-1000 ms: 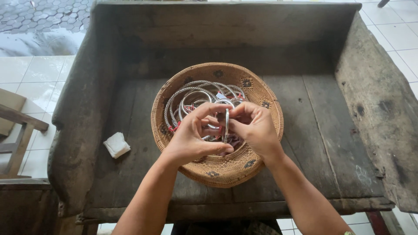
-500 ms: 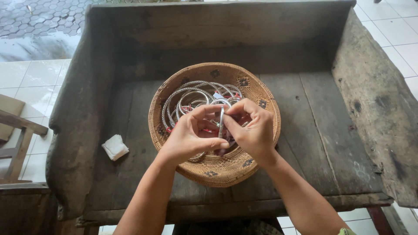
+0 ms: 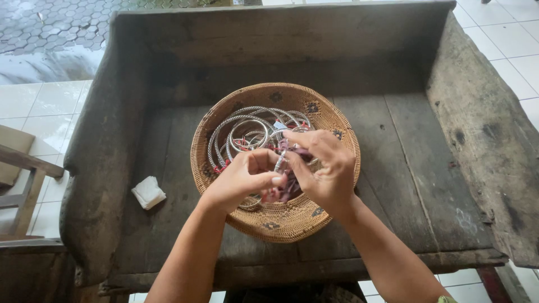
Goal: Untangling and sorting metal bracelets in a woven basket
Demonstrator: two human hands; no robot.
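Note:
A round woven basket [image 3: 325,120] sits in the middle of an old wooden bench and holds several silver bangles [image 3: 247,132] with small red and purple tags. Over the basket's near half, my left hand [image 3: 244,179] and my right hand [image 3: 325,168] meet, fingers pinched together on one silver bangle [image 3: 279,163] held on edge between them. A bunch of purple tags [image 3: 286,188] hangs under my fingers. How much of that bangle lies inside my palms is hidden.
The bench [image 3: 415,168] has a high back and thick worn armrests at both sides. A crumpled white paper [image 3: 149,192] lies on the seat at the left. A wooden chair [image 3: 22,185] stands on the white floor tiles at far left.
My hands have stayed over the basket and shifted slightly, turning the bangle between the fingers. The view has drifted a little; the basket and paper have not moved.

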